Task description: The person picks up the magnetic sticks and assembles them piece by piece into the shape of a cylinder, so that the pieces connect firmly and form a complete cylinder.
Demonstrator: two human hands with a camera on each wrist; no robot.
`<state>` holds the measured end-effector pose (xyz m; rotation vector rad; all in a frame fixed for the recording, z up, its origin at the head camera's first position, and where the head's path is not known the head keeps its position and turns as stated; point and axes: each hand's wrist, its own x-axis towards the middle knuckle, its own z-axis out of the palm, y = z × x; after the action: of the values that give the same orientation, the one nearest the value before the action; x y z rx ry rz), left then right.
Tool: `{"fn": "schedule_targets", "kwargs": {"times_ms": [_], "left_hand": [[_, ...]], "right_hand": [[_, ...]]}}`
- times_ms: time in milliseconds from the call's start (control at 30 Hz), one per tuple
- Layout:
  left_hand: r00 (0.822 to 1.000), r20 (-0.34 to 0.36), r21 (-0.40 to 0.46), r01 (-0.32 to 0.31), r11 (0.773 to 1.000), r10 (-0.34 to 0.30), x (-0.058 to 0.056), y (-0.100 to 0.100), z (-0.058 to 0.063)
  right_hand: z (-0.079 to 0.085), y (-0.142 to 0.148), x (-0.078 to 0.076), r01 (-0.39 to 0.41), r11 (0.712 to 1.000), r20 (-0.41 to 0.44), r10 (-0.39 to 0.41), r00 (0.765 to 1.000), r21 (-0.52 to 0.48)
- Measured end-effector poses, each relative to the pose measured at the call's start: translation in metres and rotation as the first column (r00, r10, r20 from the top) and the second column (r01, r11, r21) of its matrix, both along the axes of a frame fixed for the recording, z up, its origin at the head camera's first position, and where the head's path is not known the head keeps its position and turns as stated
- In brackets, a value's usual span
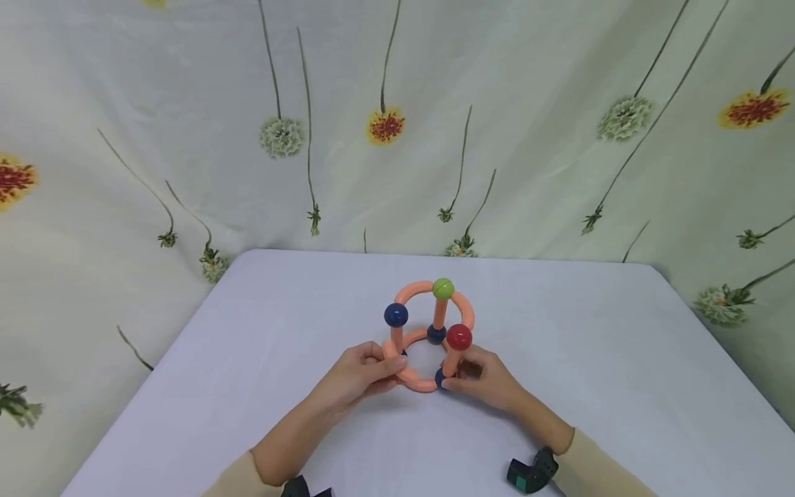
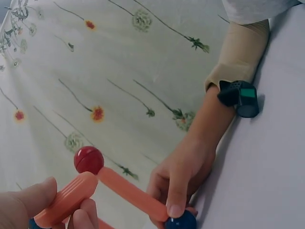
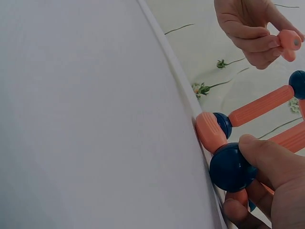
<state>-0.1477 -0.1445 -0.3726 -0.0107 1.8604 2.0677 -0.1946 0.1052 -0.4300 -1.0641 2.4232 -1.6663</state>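
A frame of orange sticks and coloured balls [image 1: 422, 385] stands on the table between both hands. Its base is a ring of curved orange sticks with blue balls; three upright sticks carry a dark blue ball [image 1: 395, 315], a green ball [image 1: 444, 288] and a red ball [image 1: 459, 337]. Curved sticks link the green ball to the blue one and run down its right side. My left hand [image 1: 357, 376] pinches a curved orange stick [image 2: 66, 200], its free end facing the right wrist view. With thumb and fingers, my right hand [image 1: 487, 379] grips a blue base ball [image 3: 232, 167] below the red one.
A white-covered table [image 1: 248, 331] lies under the frame. Behind it hangs a pale cloth [image 1: 528, 83] printed with flowers. Dark wrist devices sit on both forearms, the right one [image 1: 533, 471] close to the tabletop.
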Motion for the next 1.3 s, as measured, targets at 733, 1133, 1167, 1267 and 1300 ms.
{"fn": "schedule_targets", "kwargs": {"times_ms": [733,1133,1167,1267,1300], "left_hand": [[0.989,0.093,0.112,-0.127,0.986,0.117,-0.010,0.024,0.014],[0.984,0.091,0.207,-0.170,0.963,0.154,-0.008,0.038,0.015],[0.982,0.096,0.210,-0.182,0.961,0.165,-0.008,0.039,0.015],[0.974,0.113,0.219,-0.218,0.951,0.197,-0.008,0.043,0.016],[0.971,0.118,0.221,-0.229,0.948,0.207,-0.008,0.044,0.016]], "right_hand": [[-0.020,0.002,-0.010,-0.030,0.999,-0.061,0.029,0.998,-0.023],[-0.034,0.007,-0.018,-0.163,0.973,-0.028,0.160,0.987,-0.163],[-0.034,0.007,-0.018,-0.163,0.972,-0.024,0.162,0.987,-0.167],[-0.034,0.006,-0.017,-0.151,0.974,-0.005,0.152,0.988,-0.172],[-0.034,0.005,-0.017,-0.149,0.973,0.000,0.152,0.988,-0.174]]}}
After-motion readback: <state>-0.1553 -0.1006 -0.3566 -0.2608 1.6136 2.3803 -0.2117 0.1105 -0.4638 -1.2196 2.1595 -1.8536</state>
